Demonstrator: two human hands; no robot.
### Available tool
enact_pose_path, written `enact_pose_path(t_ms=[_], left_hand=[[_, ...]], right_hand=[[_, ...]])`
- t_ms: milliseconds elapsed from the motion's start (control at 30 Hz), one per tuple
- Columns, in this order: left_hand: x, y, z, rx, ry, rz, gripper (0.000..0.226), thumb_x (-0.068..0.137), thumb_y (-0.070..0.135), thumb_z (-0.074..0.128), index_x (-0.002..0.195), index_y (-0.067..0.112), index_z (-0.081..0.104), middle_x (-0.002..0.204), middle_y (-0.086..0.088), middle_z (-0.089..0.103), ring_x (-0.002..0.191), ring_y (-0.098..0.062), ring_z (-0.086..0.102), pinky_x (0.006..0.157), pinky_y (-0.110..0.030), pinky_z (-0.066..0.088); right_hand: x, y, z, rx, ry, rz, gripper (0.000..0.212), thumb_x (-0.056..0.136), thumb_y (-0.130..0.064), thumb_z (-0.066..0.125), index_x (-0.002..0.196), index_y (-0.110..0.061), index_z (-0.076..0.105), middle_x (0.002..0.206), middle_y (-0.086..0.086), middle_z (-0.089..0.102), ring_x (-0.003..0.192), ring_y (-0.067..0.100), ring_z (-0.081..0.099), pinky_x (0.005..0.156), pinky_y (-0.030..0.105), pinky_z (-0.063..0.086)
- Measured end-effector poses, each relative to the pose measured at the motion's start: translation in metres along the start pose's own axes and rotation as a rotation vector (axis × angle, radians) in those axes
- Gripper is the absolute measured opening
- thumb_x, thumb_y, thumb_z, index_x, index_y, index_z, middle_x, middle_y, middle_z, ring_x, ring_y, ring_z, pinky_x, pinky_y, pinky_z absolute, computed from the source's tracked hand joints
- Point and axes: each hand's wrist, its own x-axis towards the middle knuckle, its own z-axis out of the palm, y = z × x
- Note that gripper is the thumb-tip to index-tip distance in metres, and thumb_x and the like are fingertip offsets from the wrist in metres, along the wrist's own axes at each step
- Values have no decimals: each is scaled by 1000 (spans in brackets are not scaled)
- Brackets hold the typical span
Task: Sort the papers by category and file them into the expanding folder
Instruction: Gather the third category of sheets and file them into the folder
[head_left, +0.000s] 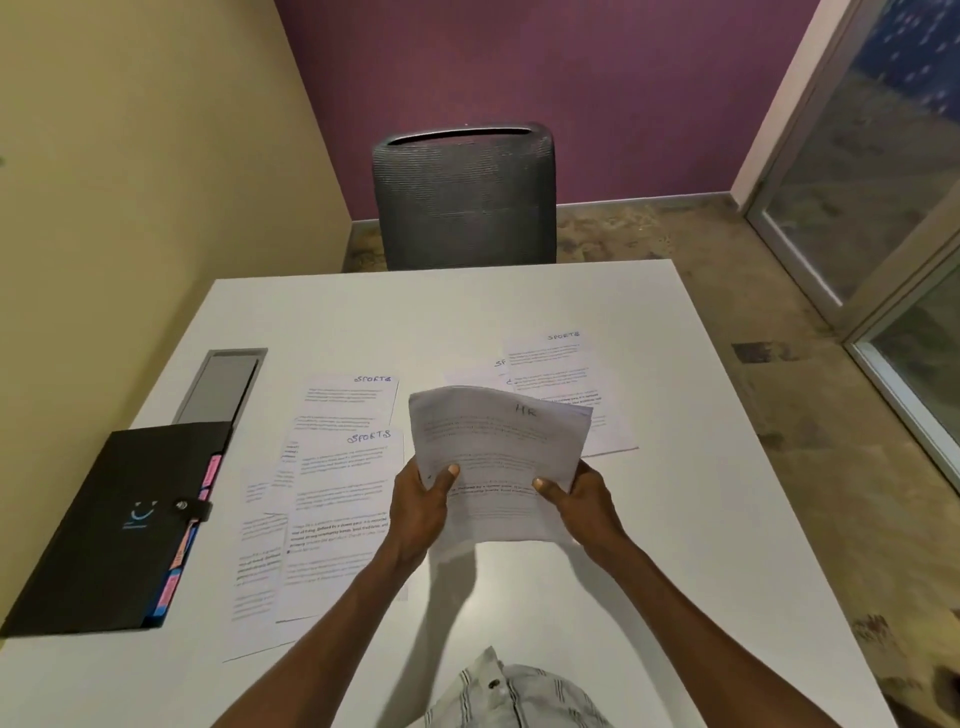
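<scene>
White table (519, 312); papers (498, 457) between grips

White desk (467, 322) in the middle. Grey mesh chair (465, 200) at the far edge, pushed in. Grey recessed panel (221, 387) set into the desk at far left. Purple wall (571, 78) behind, cream wall (145, 156) at left. Glass door (872, 208) at right, above mottled brown floor (753, 312).
</scene>
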Motion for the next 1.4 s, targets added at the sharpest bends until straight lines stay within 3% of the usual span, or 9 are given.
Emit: enact_pose_path(t_ms=[233, 533, 667, 833, 933, 1033, 1200, 1333, 1400], left_hand=[[12, 7, -38, -127, 2, -26, 20, 97, 22, 60, 116, 16, 67, 105, 1, 76, 96, -18, 73, 87, -44, 58], [27, -10, -127, -169, -20, -76, 16, 95, 20, 63, 111, 20, 68, 106, -4, 76, 95, -23, 73, 84, -42, 58], [37, -25, -184, -93, 77, -39, 21, 98, 21, 60, 118, 20, 64, 111, -1, 72, 101, -21, 69, 89, -40, 55], [56, -37, -261, -54, 225, -31, 21, 99, 18, 57, 119, 19, 62, 113, 1, 69, 102, -23, 66, 91, -41, 53], [64, -39, -296, -32, 274, -54, 30, 100, 21, 55, 129, 13, 57, 118, 1, 63, 104, -21, 61, 88, -39, 50], [67, -43, -322, -39, 280, -70, 31, 101, 21, 53, 131, 12, 54, 119, 2, 61, 104, -19, 59, 84, -35, 48], [62, -59, -346, -38, 241, -93, 30, 101, 19, 54, 130, 12, 55, 118, 1, 63, 101, -18, 62, 73, -27, 50], [56, -69, -348, -52, 217, -124, 30, 100, 19, 55, 130, 15, 55, 118, 1, 64, 102, -18, 63, 75, -30, 52], [54, -71, -346, -67, 196, -131, 28, 100, 19, 55, 128, 17, 55, 115, 3, 65, 100, -16, 65, 72, -28, 52]], right_hand=[[1, -2, 29, -75, -96, 1, 35, 90, -11, 66, 124, -13, 61, 110, -3, 67, 94, 12, 64, 62, 4, 45], [3, -29, 114, -70, -159, 28, 26, 88, -13, 68, 114, -13, 65, 105, -3, 71, 97, 13, 68, 73, 15, 51], [-1, -12, 166, -254, -63, 97, 26, 84, -20, 70, 108, -13, 60, 93, -2, 68, 79, 14, 64, 67, 21, 49], [-19, 40, 225, -760, -264, -296, 42, 84, -22, 65, 126, -21, 59, 124, -2, 62, 110, 19, 58, 91, 30, 47], [-26, 64, 257, -1115, -413, -529, 47, 75, -36, 70, 120, -29, 59, 131, -2, 59, 114, 22, 60, 79, 34, 52], [-34, 65, 272, -1368, -525, -408, 44, 85, -41, 55, 123, -20, 52, 146, 1, 40, 133, 26, 39, 92, 47, 41], [-26, 66, 258, -1455, -468, -204, 66, 94, -38, 51, 150, -19, 23, 163, -1, 6, 150, 24, 8, 112, 55, 19], [-10, 66, 245, -1446, -329, -64, 58, 94, -14, 45, 148, -23, 26, 161, 9, 9, 148, 31, 13, 110, 56, 24], [-16, 65, 249, -1373, -133, -35, 43, 92, -12, 47, 135, -15, 43, 147, 17, 32, 134, 34, 35, 102, 48, 39]])
